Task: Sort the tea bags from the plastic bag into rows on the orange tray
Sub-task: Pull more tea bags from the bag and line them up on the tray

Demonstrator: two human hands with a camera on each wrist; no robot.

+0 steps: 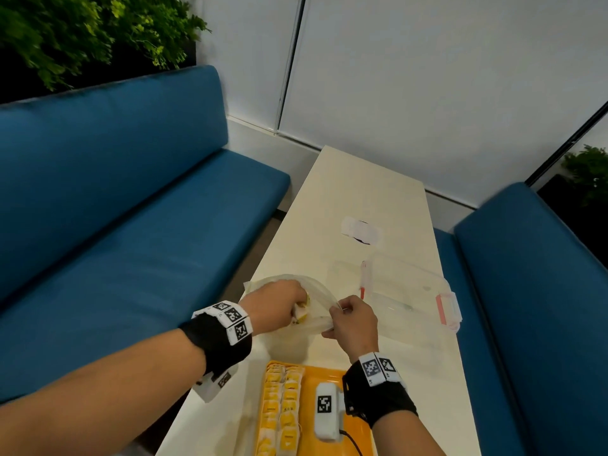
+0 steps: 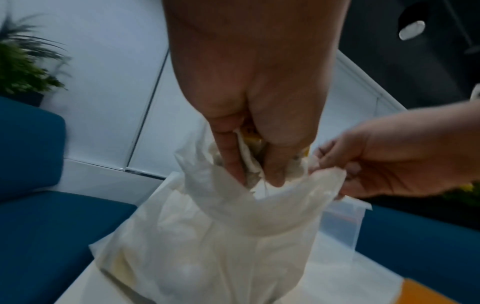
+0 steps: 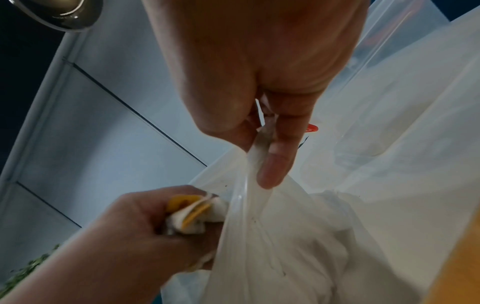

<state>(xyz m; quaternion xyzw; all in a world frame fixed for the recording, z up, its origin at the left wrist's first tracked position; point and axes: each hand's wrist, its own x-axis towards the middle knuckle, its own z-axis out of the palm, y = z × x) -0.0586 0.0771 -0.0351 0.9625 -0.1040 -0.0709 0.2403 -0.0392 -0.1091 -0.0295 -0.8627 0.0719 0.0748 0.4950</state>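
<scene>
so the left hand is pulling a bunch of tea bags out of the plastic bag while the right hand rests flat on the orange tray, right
Not quite. The right hand is not flat on the orange tray; it pinches the rim of the plastic bag, holding it open, as the right wrist view shows. The rest stands: the left hand grips a bunch of tea bags at the bag's mouth.

a: so what's the room like?
b: white panelled walls (image 1: 427, 77), blue benches (image 1: 115, 192) either side of a cream table (image 1: 362, 192), green plants (image 1: 82, 28) behind, maybe fake.
</scene>
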